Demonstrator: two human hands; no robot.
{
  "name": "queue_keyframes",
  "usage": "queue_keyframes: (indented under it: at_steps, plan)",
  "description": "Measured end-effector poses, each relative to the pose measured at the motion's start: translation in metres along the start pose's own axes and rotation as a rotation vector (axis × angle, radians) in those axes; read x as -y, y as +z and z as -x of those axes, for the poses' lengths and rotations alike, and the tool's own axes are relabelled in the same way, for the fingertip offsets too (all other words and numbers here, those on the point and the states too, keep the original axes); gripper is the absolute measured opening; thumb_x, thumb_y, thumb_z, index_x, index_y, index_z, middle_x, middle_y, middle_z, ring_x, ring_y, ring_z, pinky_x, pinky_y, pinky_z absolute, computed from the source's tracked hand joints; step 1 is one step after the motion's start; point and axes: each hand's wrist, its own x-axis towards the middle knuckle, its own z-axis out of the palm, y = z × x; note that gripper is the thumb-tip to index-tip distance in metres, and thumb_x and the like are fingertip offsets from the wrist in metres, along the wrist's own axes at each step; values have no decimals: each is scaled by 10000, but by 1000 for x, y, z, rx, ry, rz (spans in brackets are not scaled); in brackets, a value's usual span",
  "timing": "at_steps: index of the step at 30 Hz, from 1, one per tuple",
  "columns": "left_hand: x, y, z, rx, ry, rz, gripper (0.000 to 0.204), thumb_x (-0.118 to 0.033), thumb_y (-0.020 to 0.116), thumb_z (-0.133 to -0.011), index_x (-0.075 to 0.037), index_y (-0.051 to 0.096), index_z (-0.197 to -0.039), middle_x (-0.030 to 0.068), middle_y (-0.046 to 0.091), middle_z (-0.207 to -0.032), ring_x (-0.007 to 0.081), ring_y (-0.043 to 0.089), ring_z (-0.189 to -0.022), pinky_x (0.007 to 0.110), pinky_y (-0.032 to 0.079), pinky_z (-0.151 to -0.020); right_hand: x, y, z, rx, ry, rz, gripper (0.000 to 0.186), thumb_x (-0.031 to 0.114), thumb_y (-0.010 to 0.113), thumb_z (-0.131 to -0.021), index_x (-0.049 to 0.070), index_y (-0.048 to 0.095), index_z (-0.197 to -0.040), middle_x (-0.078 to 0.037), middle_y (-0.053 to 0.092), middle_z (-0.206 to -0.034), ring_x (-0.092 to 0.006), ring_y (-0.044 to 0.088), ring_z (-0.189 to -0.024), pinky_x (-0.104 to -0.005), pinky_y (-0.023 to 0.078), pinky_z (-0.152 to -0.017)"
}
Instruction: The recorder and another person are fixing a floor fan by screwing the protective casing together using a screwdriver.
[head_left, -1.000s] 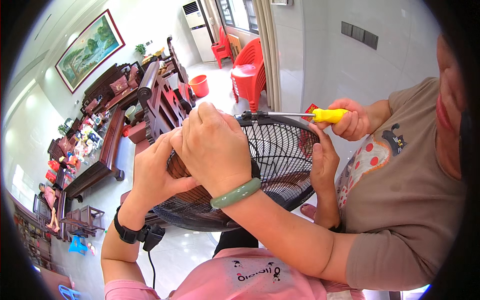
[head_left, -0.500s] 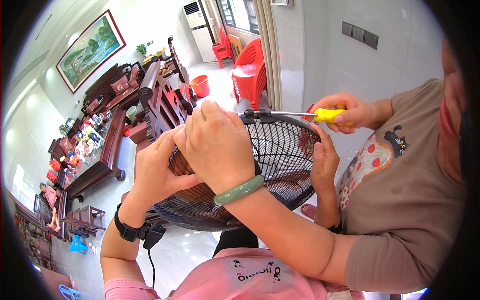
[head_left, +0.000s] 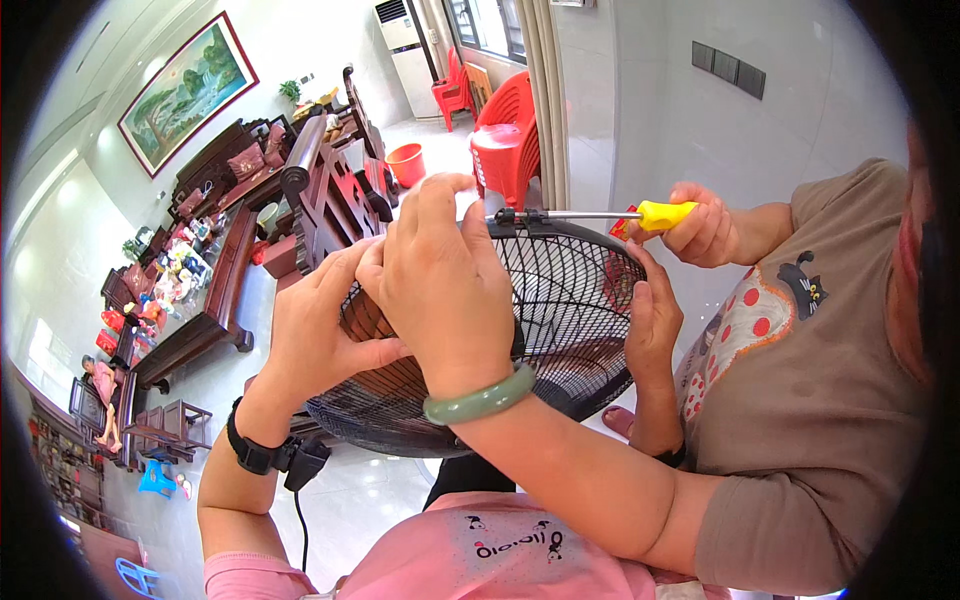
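My left hand (head_left: 318, 335), with a black strap at the wrist, grips the left of a black wire fan guard (head_left: 565, 315). My right hand (head_left: 652, 330) holds the guard's right rim, its forearm partly hidden behind the co-worker's arm. The co-worker's bracelet-wearing hand (head_left: 445, 290) lies over the guard beside my left hand. The co-worker's other hand (head_left: 708, 232) holds a yellow-handled screwdriver (head_left: 662, 215) horizontally, its shaft reaching a black clip (head_left: 508, 218) on the top rim. The screwdriver's tip is too small to make out.
A co-worker in a brown shirt (head_left: 800, 380) stands close at right. Behind the guard are dark wooden furniture (head_left: 310, 170), stacked red chairs (head_left: 505, 150) and a red bucket (head_left: 405, 162). A seated person (head_left: 103, 385), a blue stool (head_left: 157, 478) and a cluttered long table (head_left: 225, 275) are at left.
The co-worker's bracelet hand has risen a little and its fingers have lifted. The screwdriver and top rim sit slightly higher in the picture. Both my hands still hold the guard.
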Motion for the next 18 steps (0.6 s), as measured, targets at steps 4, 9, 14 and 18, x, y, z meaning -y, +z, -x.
queue_keyframes:
  at_steps: [4, 9, 14, 18]
  plan:
    - [6, 0, 3, -1, -10, -20, 962, -500, 923, -614, -55, 563, -1388, 145, 687, -1261, 345, 706, -1039, 403, 563, -853, 7, 0, 0, 146, -52, 181, 292, 372, 605, -1002, 202, 678, -1229, -65, 680, -1121, -178, 590, -1151, -581, 369, -1026]
    - [11, 4, 3, -5, -1, -9, 993, -492, 941, -593, -53, 556, -1396, 152, 688, -1248, 347, 703, -1045, 399, 563, -867, -15, 12, -3, 284, -33, -897, 462, 554, 573, -956, 189, 714, -1202, -162, 667, -1142, -444, 609, -1118, -725, 480, -890]
    - [7, 4, -2, -6, 6, 8, 996, -499, 940, -593, -52, 555, -1395, 151, 691, -1224, 344, 706, -1040, 394, 563, -871, -20, 28, -4, 275, 89, -995, 319, 449, 692, -929, 205, 748, -1126, -38, 650, -1151, -234, 595, -1142, -607, 290, -1123]
    - [10, 4, 0, 8, -15, 9, 997, -503, 940, -593, -52, 554, -1394, 151, 694, -1207, 342, 708, -1034, 394, 565, -867, -19, 41, -4, 253, -202, -928, 283, 416, 706, -927, 171, 739, -1065, -29, 625, -1118, -218, 598, -1132, -567, 315, -1133]
